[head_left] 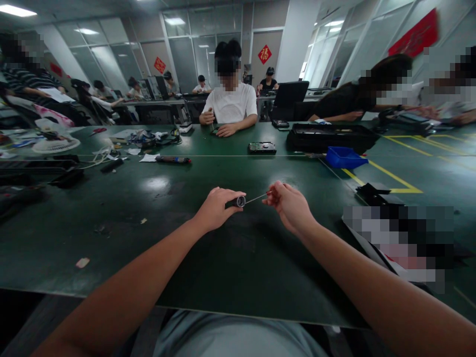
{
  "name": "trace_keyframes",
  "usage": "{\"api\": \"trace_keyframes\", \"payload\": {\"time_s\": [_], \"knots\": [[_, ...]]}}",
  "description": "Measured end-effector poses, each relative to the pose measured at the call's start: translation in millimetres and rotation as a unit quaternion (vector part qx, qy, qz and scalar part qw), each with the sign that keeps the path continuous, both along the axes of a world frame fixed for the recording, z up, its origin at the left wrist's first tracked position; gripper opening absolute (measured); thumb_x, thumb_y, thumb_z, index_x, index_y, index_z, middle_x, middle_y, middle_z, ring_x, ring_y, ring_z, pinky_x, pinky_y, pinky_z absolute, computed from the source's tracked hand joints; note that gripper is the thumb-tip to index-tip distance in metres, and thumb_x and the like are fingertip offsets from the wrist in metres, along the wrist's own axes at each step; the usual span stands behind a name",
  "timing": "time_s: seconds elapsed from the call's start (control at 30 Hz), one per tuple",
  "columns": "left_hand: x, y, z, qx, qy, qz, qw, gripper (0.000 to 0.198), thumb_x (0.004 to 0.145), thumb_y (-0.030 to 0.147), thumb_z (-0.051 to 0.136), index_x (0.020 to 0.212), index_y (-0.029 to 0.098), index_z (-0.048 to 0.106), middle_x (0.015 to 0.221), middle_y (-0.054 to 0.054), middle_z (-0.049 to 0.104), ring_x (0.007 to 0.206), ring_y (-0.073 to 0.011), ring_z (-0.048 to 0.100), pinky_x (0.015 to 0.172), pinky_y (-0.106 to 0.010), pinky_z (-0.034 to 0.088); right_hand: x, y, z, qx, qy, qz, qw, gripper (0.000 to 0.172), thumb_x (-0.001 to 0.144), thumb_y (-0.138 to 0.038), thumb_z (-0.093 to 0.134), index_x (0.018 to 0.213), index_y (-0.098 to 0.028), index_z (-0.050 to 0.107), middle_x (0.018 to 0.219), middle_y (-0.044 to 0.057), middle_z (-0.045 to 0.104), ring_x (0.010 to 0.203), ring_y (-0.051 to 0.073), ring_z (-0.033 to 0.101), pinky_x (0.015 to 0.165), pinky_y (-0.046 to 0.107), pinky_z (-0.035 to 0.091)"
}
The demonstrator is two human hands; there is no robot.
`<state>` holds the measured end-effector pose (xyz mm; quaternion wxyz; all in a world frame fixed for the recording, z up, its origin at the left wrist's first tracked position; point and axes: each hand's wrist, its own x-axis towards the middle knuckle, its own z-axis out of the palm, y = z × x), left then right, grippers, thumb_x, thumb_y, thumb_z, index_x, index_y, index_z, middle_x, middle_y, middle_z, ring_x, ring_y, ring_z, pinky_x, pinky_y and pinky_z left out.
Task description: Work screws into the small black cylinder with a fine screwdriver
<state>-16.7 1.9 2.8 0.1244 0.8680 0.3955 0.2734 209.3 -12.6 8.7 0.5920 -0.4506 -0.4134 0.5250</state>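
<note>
My left hand [214, 208] pinches a small dark cylinder [240, 201] between thumb and fingers, just above the green table. The cylinder's round end has a pale, shiny rim and faces me. To its right, my right hand [292, 204] is closed around one end of a thin metal rod [256, 198]. A bit of red shows at the fingers there, but most of that end is hidden. The rod slants down to the left, and its tip comes up to the cylinder's rim; whether it touches or enters, I cannot tell.
Across the green table [238, 171] sits a person in a white shirt [232, 101]. A hard drive [262, 148] lies before them. To the right are a black tray [330, 138] and a blue bin [344, 157]. A dark pen-like tool [173, 159] and cables [102, 156] lie left.
</note>
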Motion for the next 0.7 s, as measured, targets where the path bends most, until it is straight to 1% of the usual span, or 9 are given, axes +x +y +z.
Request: {"api": "trace_keyframes", "payload": {"time_s": [0.1,0.17,0.23,0.33,0.47,0.7], "knots": [[0.5,1.0,-1.7,-0.007,0.002,0.006,1.0,0.039,0.089,0.03,0.07,0.127,0.028,0.062,0.123,-0.002,0.069,0.114,-0.0227,0.06,0.106,-0.047,0.038,-1.8,-0.2,-2.2,0.033,-0.036,-0.039,0.998,0.026,0.086,-0.048,0.062,0.08,-0.022,0.06,0.073,0.001,0.06,0.065,0.015,0.058,0.069,0.034,0.055],[0.2,1.9,-2.8,-0.008,-0.001,0.014,1.0,0.039,0.088,0.03,0.071,0.126,0.027,0.063,0.122,-0.002,0.07,0.111,-0.0225,0.061,0.102,-0.044,0.041,-3.7,-1.7,-3.7,0.066,-0.065,-0.045,0.995,0.026,0.087,-0.048,0.061,0.083,-0.022,0.061,0.075,0.001,0.062,0.066,0.015,0.059,0.068,0.034,0.054],[-0.4,2.2,-3.3,-0.008,-0.005,0.018,1.0,0.039,0.088,0.032,0.071,0.126,0.027,0.063,0.122,-0.002,0.069,0.111,-0.0226,0.061,0.101,-0.044,0.041,-4.9,-3.8,-4.1,0.096,-0.097,-0.044,0.99,0.025,0.09,-0.047,0.058,0.086,-0.022,0.061,0.076,0.001,0.063,0.068,0.016,0.06,0.068,0.034,0.053],[-0.7,1.6,-3.4,-0.009,-0.007,0.015,1.0,0.04,0.089,0.033,0.069,0.128,0.028,0.062,0.123,-0.002,0.069,0.112,-0.0231,0.06,0.103,-0.045,0.04,-5.0,-7.9,-1.2,0.118,-0.16,-0.047,0.979,0.025,0.093,-0.045,0.054,0.088,-0.021,0.06,0.077,0.002,0.064,0.069,0.017,0.061,0.069,0.035,0.052],[-0.5,0.6,-3.4,-0.005,0.003,0.011,1.0,0.04,0.089,0.035,0.069,0.128,0.027,0.063,0.121,-0.003,0.069,0.11,-0.0237,0.06,0.101,-0.045,0.041,-5.2,-14.7,6.4,0.145,-0.262,-0.055,0.953,0.025,0.096,-0.043,0.05,0.09,-0.021,0.059,0.077,0.003,0.066,0.07,0.018,0.062,0.07,0.036,0.051],[-0.4,2.1,-4.8,-0.003,0.003,0.016,1.0,0.039,0.089,0.036,0.068,0.127,0.027,0.063,0.121,-0.004,0.069,0.112,-0.024,0.06,0.104,-0.047,0.039,-7.6,-23.2,10.9,0.181,-0.311,-0.032,0.932,0.022,0.097,-0.041,0.048,0.093,-0.021,0.058,0.08,0.004,0.069,0.073,0.018,0.065,0.07,0.034,0.051]]}}
